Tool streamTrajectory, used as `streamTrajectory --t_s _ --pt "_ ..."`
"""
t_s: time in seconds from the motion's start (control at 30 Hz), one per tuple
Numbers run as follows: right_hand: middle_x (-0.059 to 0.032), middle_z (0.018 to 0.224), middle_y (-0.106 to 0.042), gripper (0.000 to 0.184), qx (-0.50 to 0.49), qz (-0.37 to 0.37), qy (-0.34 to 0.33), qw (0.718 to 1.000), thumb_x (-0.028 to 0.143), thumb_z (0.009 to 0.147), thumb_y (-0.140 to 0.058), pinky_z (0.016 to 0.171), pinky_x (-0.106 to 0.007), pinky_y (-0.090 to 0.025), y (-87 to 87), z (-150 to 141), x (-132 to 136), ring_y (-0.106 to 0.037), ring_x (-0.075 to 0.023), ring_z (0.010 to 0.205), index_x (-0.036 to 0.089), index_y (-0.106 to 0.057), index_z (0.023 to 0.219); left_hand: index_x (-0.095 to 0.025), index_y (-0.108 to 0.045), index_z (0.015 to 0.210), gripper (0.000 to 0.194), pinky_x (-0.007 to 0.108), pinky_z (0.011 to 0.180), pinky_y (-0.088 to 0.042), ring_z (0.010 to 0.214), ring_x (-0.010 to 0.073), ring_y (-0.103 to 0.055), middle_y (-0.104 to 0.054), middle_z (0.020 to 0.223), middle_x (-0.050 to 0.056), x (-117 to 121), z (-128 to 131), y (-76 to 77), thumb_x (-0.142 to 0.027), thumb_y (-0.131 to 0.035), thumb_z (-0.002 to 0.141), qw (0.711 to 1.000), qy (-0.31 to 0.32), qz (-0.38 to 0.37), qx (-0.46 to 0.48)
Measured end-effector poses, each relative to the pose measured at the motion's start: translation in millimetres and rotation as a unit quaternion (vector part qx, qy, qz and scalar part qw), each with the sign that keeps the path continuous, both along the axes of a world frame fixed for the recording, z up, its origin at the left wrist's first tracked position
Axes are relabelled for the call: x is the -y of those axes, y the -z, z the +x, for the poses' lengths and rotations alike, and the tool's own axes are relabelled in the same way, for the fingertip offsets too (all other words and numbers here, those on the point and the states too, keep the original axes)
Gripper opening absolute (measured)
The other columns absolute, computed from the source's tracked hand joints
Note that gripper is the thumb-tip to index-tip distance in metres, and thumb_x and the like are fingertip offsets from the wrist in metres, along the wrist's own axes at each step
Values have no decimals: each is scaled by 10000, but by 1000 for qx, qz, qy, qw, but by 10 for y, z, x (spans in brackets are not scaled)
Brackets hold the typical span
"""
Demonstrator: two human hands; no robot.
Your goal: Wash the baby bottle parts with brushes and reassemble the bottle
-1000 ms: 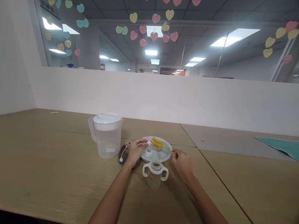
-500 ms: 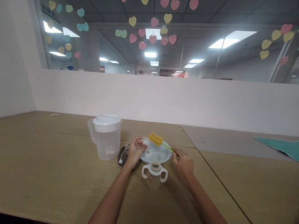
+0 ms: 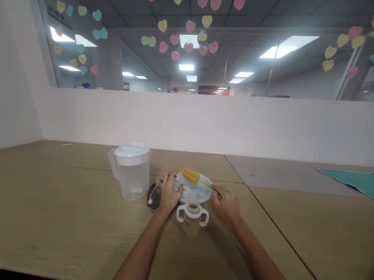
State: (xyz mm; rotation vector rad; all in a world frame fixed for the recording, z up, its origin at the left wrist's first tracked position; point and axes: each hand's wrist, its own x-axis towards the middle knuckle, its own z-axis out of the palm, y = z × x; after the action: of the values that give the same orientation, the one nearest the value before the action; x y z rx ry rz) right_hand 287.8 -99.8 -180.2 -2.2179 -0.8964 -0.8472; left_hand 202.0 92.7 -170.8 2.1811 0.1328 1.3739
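My right hand [image 3: 227, 204] is closed round the green handle of a bottle brush with a yellow sponge head [image 3: 190, 175], which is over a white plate [image 3: 204, 198]. My left hand [image 3: 171, 191] is curled round a clear plastic cover [image 3: 178, 183] at the plate's left side; its far side is hidden by my fingers. A white ring-shaped cap [image 3: 185, 191] lies on the plate, partly covered by my left thumb. In front of the plate stands a clear baby bottle [image 3: 191, 224] with two white handles, upright and uncapped.
A translucent lidded pitcher [image 3: 133, 176] stands to the left. Beside my left hand is a round dark dish [image 3: 150, 194] with a white straw and weighted end [image 3: 150, 201] on it. A green cloth [image 3: 365, 183] lies at far right, before the wall.
The sponge head has moved slightly left and down, toward my left hand. My left hand has turned and closed further round the clear cover. The bottle stays in place.
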Motion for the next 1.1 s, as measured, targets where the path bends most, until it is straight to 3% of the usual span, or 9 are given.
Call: streamTrajectory --t_s 0.13,0.3,0.4,0.67,0.9,1.0,1.1 --pt "-29 894 -689 352 -6 15 -13 1000 166 789 -379 631 -207 -428 -16 -30 -4 -618 -139 762 207 -684 961 -203 -488 1115 428 320 918 -433 1035 186 -493 -424 1136 77 15 -38 -28 -117 -564 703 998 -34 21 46" --pt "-33 944 -685 346 -13 14 -24 1000 162 788 -385 678 -220 -455 -18 -39 -8 -625 -147 811 204 -681 963 -212 -407 1220 546 350 902 -448 976 179 -517 -370 1215 103 -5 -42 -23 -139 -588 710 997 -42 34 54" --pt "-33 963 -683 350 -18 27 -47 998 166 789 -380 711 -235 -467 -25 -41 -2 -628 -153 834 197 -679 968 -208 -440 1197 531 350 883 -461 993 189 -509 -311 1275 114 -25 -34 -14 -160 -617 698 996 -57 26 63" --pt "-40 966 -682 347 -35 44 -60 997 171 786 -382 751 -254 -473 -26 -46 -13 -628 -161 861 190 -677 968 -202 -526 1101 468 322 806 -484 945 187 -528 -397 1173 92 -32 -39 -51 -256 -688 665 995 -60 -9 80" --pt "-43 968 -681 346 -27 10 -54 998 158 793 -387 765 -241 -466 1 -28 -36 -626 -152 846 192 -669 991 -240 -576 1097 514 408 921 -398 1008 245 -473 -484 1048 74 -73 -44 -31 -371 -731 625 992 -121 22 37" --pt "-36 960 -682 347 -26 3 -49 998 156 790 -387 736 -227 -462 3 -34 -41 -626 -146 826 201 -669 987 -250 -567 1107 510 391 902 -422 1008 230 -496 -449 1122 74 -80 -20 -24 -375 -719 637 997 -66 -15 33" --pt "-30 919 -687 343 -16 12 -34 999 164 778 -391 670 -215 -450 -12 -55 -38 -628 -147 777 198 -671 974 -272 -429 1246 623 319 791 -492 940 179 -553 -379 1188 84 -67 11 -14 -333 -680 679 995 24 -85 35"
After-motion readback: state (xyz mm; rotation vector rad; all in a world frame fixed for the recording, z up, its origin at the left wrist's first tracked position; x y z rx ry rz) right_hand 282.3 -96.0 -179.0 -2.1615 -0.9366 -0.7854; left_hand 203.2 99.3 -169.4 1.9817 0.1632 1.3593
